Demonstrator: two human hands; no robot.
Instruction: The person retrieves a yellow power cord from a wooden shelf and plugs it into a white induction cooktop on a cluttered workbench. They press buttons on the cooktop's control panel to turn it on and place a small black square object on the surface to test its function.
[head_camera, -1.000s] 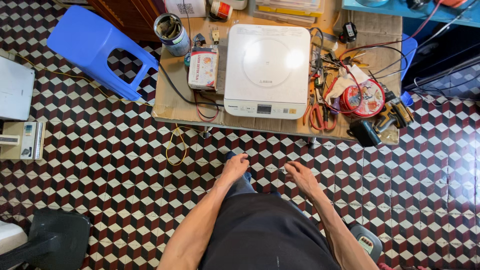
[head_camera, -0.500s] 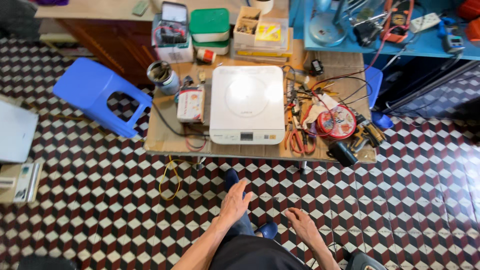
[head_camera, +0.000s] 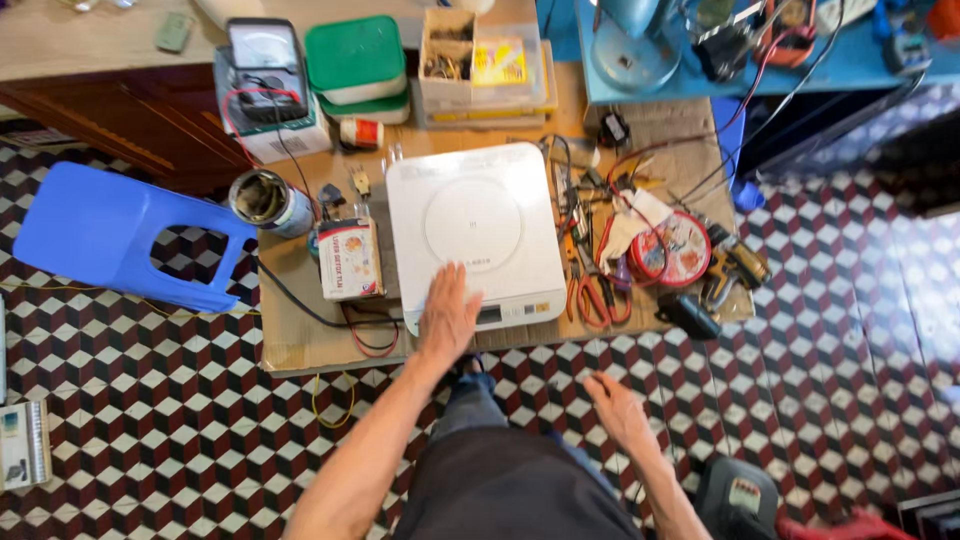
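The white induction cooktop (head_camera: 478, 235) lies flat at the centre of the low wooden table (head_camera: 300, 345), between a small printed box (head_camera: 349, 259) and red-handled pliers (head_camera: 592, 297). The left hand (head_camera: 447, 315) rests open, palm down, on its near edge. The right hand (head_camera: 618, 408) hangs open and empty above the tiled floor. For a secure hold, grip both side edges, clear of the cables.
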